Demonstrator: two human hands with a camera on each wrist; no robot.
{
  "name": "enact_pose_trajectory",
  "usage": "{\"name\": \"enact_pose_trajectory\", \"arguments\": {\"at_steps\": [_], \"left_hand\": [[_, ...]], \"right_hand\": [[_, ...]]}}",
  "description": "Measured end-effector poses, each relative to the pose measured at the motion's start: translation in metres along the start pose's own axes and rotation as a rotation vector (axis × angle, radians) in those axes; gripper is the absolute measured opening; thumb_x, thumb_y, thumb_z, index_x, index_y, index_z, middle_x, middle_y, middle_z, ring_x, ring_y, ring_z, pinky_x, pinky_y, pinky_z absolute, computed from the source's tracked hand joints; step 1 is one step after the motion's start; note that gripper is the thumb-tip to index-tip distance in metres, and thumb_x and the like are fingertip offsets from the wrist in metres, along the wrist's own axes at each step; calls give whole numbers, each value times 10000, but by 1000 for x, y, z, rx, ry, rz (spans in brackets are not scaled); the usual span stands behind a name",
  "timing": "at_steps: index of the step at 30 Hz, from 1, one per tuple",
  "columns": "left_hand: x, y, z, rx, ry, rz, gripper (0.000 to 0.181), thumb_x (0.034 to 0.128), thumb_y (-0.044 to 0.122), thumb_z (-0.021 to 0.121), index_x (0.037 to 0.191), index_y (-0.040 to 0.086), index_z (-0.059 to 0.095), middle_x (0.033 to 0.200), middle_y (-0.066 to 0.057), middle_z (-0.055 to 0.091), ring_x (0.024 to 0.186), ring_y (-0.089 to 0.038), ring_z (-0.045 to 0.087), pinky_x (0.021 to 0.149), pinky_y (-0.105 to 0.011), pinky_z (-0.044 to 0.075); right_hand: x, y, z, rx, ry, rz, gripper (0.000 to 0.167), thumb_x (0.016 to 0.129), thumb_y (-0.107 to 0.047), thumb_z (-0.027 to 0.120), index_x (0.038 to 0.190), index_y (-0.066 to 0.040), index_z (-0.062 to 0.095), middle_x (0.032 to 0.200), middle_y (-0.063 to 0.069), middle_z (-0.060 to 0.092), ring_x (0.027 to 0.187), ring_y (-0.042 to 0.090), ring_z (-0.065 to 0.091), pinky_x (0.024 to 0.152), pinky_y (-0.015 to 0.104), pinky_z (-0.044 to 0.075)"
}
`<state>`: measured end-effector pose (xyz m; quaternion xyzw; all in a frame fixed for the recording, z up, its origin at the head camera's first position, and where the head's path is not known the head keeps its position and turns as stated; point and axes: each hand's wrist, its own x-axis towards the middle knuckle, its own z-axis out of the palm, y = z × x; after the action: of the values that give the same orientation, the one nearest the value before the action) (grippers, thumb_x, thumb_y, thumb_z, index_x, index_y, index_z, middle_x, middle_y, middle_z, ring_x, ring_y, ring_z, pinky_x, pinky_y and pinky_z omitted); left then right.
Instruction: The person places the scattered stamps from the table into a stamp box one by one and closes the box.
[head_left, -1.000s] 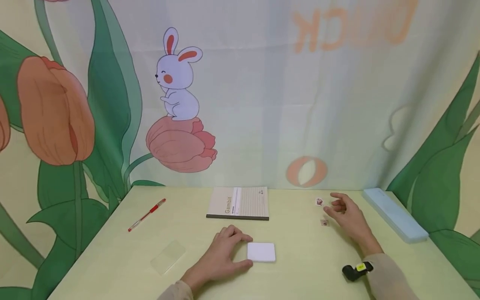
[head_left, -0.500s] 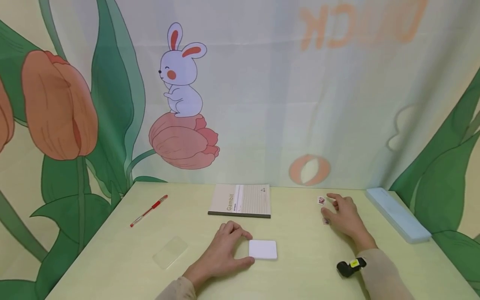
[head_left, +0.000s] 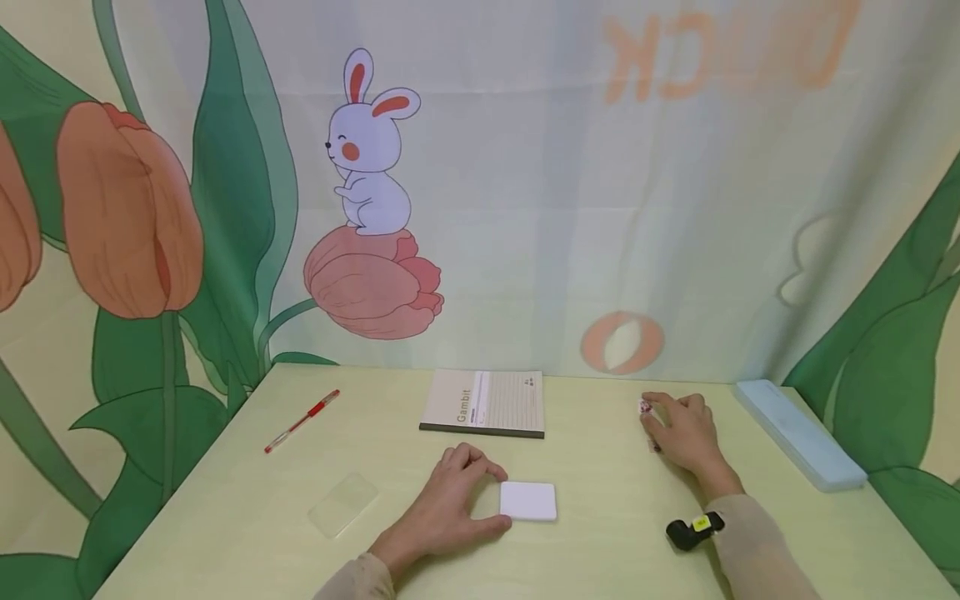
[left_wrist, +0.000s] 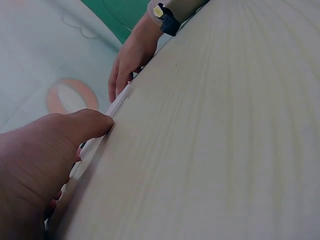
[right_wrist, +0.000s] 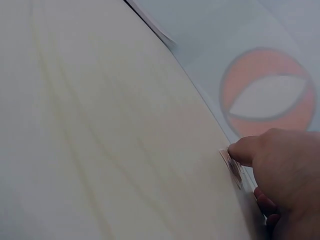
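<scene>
A flat white rectangular piece, card-sized with rounded corners point(head_left: 528, 502), lies on the table. My left hand point(head_left: 442, 504) holds it at the left end, thumb at the near corner and forefinger at the far one. In the left wrist view the thumb tip meets its thin white edge. Farther right, my right hand point(head_left: 684, 433) has thumb and forefinger at a small stamp-like picture with a white border point(head_left: 645, 407), pinching it. Below that thumb lies a second small brownish picture point(head_left: 654, 447), partly covered by the hand. The right wrist view shows this brownish picture point(right_wrist: 232, 167) flat by the thumb.
A Gambit notebook point(head_left: 483, 404) lies at the back centre. To the left are a red pen point(head_left: 302, 421) and a clear rectangular plastic piece point(head_left: 343, 505). A long pale blue case point(head_left: 799, 435) lies right of my right hand. A printed curtain point(head_left: 517, 208) hangs behind the table.
My right hand has moved slightly left, and its thumb and forefinger have closed on the upper small picture. The left hand stays at the white piece. The head view has shifted a little.
</scene>
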<state>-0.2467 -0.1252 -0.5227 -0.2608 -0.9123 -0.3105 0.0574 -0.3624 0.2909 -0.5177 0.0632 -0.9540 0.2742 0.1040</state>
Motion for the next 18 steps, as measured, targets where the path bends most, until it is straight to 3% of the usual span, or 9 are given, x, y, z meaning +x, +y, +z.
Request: {"name": "enact_pose_trajectory", "arguments": {"at_steps": [11, 18], "left_hand": [[0, 0, 0, 10, 3, 23, 505, 895, 517, 861, 1308, 259, 725, 1260, 48, 523, 1174, -148, 436, 1064, -427, 413], [-1, 0, 0, 9, 25, 38, 507, 892, 516, 873, 1294, 239, 736, 1246, 34, 537, 1155, -149, 437, 1039, -420, 420]], "right_hand": [[0, 3, 0, 86, -11, 76, 451, 1087, -267, 700, 1479, -64, 606, 1383, 370, 409, 1252, 531, 396, 991, 665, 377], [1, -1, -3, 153, 6, 86, 395, 1076, -241, 747, 1419, -81, 632, 1309, 306, 484, 1193, 464, 432, 933, 578, 391]]}}
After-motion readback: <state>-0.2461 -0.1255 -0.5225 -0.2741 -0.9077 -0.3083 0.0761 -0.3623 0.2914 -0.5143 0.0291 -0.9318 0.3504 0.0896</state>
